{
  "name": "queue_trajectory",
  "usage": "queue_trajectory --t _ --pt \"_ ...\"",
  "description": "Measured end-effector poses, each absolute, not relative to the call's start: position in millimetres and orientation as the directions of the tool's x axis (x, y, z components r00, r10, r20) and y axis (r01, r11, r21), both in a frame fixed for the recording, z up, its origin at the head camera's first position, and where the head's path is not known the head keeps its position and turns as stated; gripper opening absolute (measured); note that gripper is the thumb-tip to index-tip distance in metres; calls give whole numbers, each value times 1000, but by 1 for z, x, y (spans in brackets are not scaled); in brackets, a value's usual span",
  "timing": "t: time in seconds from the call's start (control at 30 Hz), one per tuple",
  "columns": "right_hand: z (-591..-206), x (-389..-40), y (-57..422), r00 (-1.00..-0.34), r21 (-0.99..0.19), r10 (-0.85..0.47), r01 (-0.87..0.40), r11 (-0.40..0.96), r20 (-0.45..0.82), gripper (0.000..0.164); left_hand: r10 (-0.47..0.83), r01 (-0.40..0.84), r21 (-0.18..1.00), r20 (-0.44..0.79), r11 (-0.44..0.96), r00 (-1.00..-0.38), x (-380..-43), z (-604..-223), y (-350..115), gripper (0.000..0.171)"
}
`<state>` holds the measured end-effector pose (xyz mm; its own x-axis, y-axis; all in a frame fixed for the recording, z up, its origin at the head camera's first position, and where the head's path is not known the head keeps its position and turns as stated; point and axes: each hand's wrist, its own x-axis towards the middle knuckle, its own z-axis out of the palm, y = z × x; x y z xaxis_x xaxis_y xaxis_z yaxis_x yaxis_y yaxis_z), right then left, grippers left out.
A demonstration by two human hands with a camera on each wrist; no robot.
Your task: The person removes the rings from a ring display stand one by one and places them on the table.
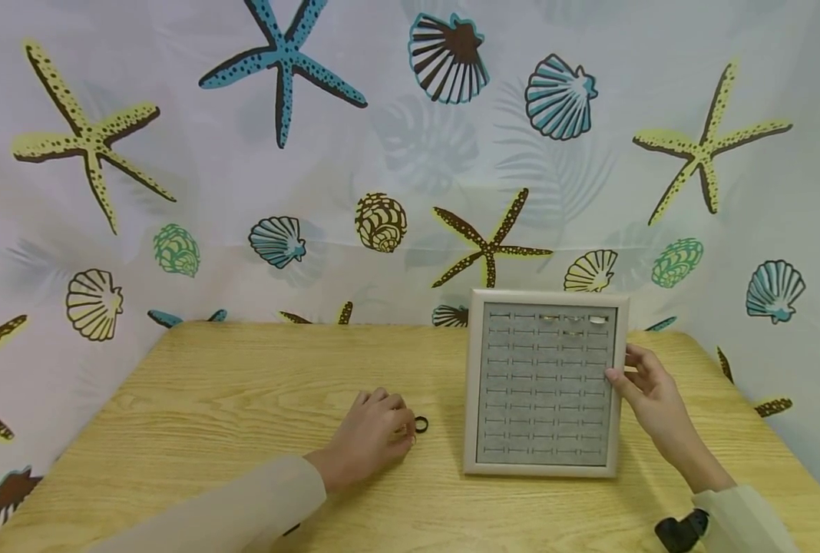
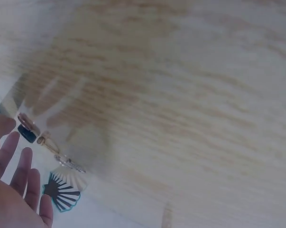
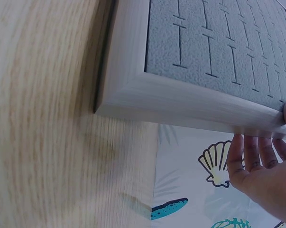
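Pale sleeves (image 1: 258,491) come nearest. My left hand (image 1: 371,434) is loose, holding nothing, next to rings (image 2: 70,164) on the worktop (image 1: 230,399). My right hand (image 1: 661,403) pinches the frame (image 1: 474,384) by its side, maybe so it stands steady. Its grey pad (image 1: 548,392) has slots (image 1: 520,422), and a few shiny rings (image 1: 597,320) sit up top.

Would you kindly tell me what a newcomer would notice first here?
Probably the grey display panel, standing on the table right of centre in the head view, with a few rings at its upper right and the right grip holding its side. The eye might next jump to the starfish-and-shell backdrop behind, then to the black ring beside the left grip.
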<state>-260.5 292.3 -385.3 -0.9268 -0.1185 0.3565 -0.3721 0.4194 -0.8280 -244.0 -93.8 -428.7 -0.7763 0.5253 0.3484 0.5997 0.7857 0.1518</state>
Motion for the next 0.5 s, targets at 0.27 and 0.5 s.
queue_trajectory --t 0.27,0.5 --pt "-385 -262 293 -925 -830 -119 -377 411 361 49 531 642 118 460 757 -711 -252 -407 -85 9" --pt "-386 -262 293 -926 -827 -113 -373 421 360 50 556 677 8 563 736 -611 -259 -382 -73 11"
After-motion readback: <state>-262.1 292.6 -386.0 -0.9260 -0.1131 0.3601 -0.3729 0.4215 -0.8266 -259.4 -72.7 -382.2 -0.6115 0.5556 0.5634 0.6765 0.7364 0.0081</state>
